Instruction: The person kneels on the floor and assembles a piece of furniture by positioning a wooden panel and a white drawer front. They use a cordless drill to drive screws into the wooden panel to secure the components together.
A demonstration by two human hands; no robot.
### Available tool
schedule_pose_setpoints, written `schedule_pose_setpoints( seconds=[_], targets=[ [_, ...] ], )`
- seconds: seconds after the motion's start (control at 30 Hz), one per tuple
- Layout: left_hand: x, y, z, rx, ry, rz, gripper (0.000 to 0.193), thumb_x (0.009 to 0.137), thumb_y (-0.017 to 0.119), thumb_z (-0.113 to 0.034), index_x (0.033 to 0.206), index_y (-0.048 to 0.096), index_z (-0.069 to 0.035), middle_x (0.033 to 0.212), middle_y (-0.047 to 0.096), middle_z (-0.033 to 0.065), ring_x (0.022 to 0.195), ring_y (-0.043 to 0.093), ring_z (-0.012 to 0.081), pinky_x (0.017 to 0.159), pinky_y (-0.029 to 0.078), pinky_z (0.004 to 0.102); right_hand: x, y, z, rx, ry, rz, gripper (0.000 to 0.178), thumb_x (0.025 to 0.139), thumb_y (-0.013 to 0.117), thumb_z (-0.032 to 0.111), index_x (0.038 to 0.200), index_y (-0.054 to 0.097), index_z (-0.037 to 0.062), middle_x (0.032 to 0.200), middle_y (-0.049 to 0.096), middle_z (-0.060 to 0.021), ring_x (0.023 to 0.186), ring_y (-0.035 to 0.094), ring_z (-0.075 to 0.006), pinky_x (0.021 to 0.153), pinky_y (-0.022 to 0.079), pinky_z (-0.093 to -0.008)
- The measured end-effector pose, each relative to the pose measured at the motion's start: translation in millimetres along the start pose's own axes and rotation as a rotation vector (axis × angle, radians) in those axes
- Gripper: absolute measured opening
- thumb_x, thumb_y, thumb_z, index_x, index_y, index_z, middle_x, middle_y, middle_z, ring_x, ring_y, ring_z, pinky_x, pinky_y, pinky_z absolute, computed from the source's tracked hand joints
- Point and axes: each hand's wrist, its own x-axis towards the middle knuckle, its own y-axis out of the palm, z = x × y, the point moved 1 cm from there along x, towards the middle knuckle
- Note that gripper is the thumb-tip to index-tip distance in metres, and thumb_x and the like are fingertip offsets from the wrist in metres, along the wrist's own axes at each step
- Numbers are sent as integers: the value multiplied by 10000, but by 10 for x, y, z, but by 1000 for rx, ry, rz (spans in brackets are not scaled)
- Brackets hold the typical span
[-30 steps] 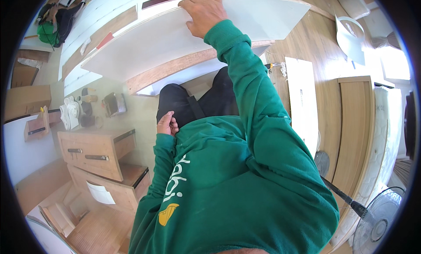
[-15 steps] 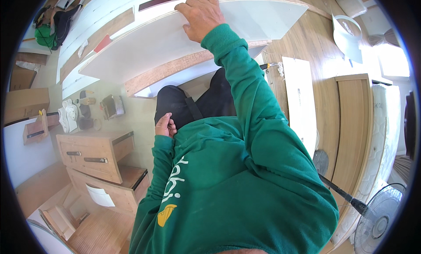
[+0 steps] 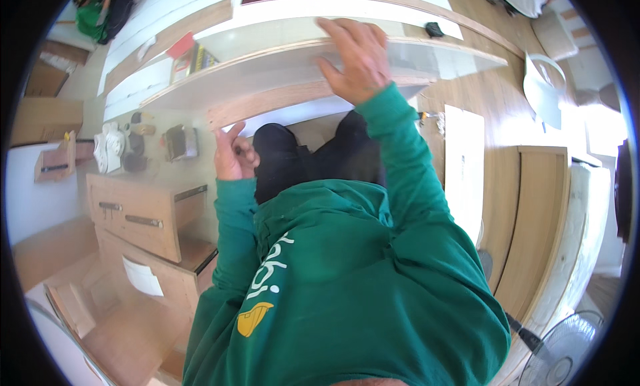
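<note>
A long white panel [image 3: 267, 73] with a thin plywood edge stands across in front of my knees. My right hand [image 3: 360, 63] is at its upper edge, fingers stretched out and spread, with the thumb on the near side. Whether the palm presses on the panel I cannot tell. Under the edge runs a bare wood rail [image 3: 273, 99]. My left hand [image 3: 235, 156] is raised beside my left knee, near the rail's left end; it is empty, index finger out and the others loosely bent.
Wooden drawer boxes [image 3: 137, 209] stand at the left, with white shoes [image 3: 110, 149] beyond them. A black lump [image 3: 434, 30] and a red piece [image 3: 180, 46] lie behind the panel. On the right are a white board [image 3: 465, 163], tan wood panels [image 3: 523, 213] and a fan [image 3: 563, 353].
The panel's upper edge has come nearer, and things behind it now show. My right hand has loosened from its wrap over the edge. My left hand has risen from my lap toward the rail.
</note>
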Motion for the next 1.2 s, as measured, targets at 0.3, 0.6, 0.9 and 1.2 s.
schedule_pose_setpoints(
  seconds=[0.3, 0.6, 0.9, 1.2],
  targets=[
    [12, 218, -126, 30, -28, -56, 717, 850, 376, -679, 925, 604, -4, 585, 427, -21, 502, 426, 99, 456, 349, 265, -650, -331, 336, 154, 38, -41, 464, 651, 709, 71, 1093, 578, 21, 1047, 582, -131, 966, 553, -308, 891, 412, -444],
    [-486, -194, 415, 18, -168, -92, 312, 869, 593, -241, 612, 485, -101, 505, 442, 11, 393, 412, 116, 352, 339, 281, -1581, -623, 537, 67, 248, -82, 348, 740, 622, 45, 1073, 552, -32, 1026, 590, -190, 973, 569, -318, 912, 427, -448],
    [-546, -645, 967, -121, -433, 78, 283, 874, 609, -217, 648, 512, -76, 563, 442, 2, 453, 414, 104, 413, 371, 262, -2578, -790, 138, 1504, 1590, -605, 369, 892, 567, 169, 1223, 467, 39, 1163, 539, -106, 1087, 519, -253, 955, 422, -417],
    [-450, -729, 1033, -155, -488, 122, 220, 894, 591, -196, 723, 511, -84, 610, 418, -21, 500, 400, 91, 455, 364, 249, -2691, -417, -60, 1515, 1387, -431, 368, 895, 544, 82, 1249, 450, 49, 1236, 531, -110, 1150, 506, -236, 958, 456, -412]
  ],
)
